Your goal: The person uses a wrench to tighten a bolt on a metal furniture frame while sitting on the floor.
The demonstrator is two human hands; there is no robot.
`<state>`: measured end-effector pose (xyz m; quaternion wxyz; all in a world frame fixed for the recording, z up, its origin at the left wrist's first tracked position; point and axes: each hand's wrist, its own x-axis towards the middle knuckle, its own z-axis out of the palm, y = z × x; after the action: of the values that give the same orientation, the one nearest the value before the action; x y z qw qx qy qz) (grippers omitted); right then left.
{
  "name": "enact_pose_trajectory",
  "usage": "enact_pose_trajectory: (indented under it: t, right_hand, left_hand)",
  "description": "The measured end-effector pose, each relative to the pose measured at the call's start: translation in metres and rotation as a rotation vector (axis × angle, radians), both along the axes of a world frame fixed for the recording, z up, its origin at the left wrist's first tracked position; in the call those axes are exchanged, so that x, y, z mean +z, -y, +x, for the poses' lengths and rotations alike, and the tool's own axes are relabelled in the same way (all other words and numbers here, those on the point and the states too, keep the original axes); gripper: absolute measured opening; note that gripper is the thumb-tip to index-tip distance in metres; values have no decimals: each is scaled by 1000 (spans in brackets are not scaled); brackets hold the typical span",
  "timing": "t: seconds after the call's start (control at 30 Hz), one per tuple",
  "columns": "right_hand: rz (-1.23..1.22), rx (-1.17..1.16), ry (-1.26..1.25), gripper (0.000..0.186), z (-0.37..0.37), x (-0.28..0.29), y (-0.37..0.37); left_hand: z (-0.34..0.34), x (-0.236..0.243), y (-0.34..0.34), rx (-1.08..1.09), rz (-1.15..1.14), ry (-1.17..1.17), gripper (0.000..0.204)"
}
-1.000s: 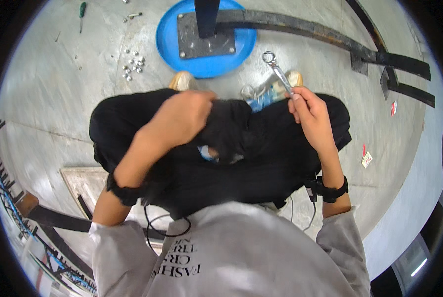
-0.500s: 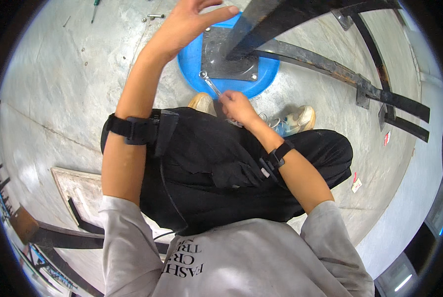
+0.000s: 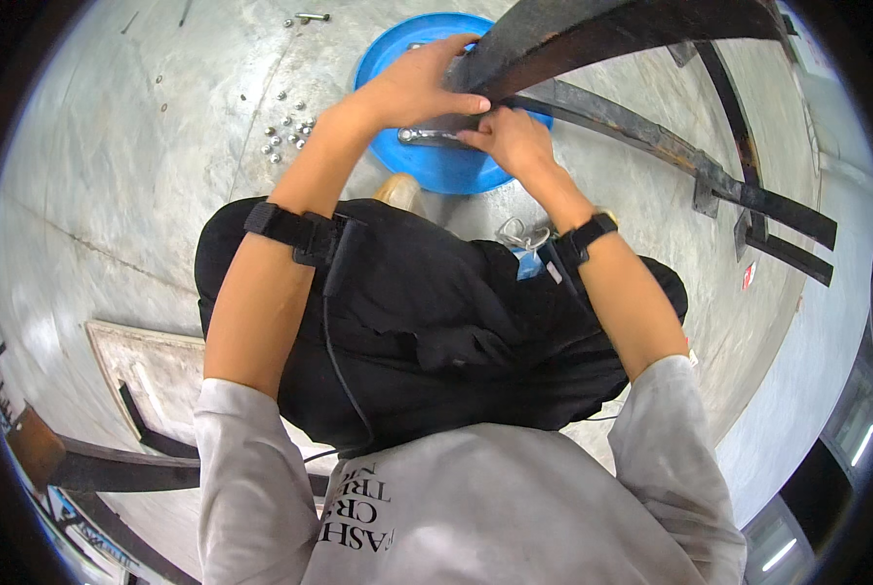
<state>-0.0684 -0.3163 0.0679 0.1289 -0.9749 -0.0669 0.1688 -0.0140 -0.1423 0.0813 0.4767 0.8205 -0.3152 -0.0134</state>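
A black metal post (image 3: 554, 49) rises over a round blue base (image 3: 436, 174) on the floor in front of me. My left hand (image 3: 407, 90) wraps round the lower part of the post, thumb on the near side and fingers on the far side. Just right of it, my right hand (image 3: 517, 142) is closed with its fingertips at a silver wrench (image 3: 432, 137). The wrench lies nearly level, its ring end toward the left. Most of the black plate at the post's foot is hidden by my hands.
Several nuts (image 3: 278, 139) lie scattered on the floor left of the blue base, with a bolt (image 3: 312, 17) farther off. A long black bar (image 3: 641, 136) runs from the post to the right. A pale board (image 3: 144, 375) rests at my lower left.
My left hand came down onto the post. My right hand moved forward and right with the wrench, which turned nearly level. The nuts at the left came into sight.
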Motion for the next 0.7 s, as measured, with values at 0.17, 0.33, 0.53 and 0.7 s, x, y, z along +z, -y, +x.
enact_pose_trajectory:
  t: [0.17,0.33,0.53,0.7]
  right_hand:
    - [311,113,104,31,-23,8,17]
    - [492,-252,-71,22,-68,7,69]
    - [789,-579,-286,20,-83,10,93]
    - [861,-741,-389,20,-84,-2,88]
  left_hand:
    - [-2,-3,-2,45,-38,-51,57]
    - [-2,8,10,63,41,-92,57]
    - [6,-1,14,252,131,-111,51]
    - [2,8,-1,202,305,-220,35]
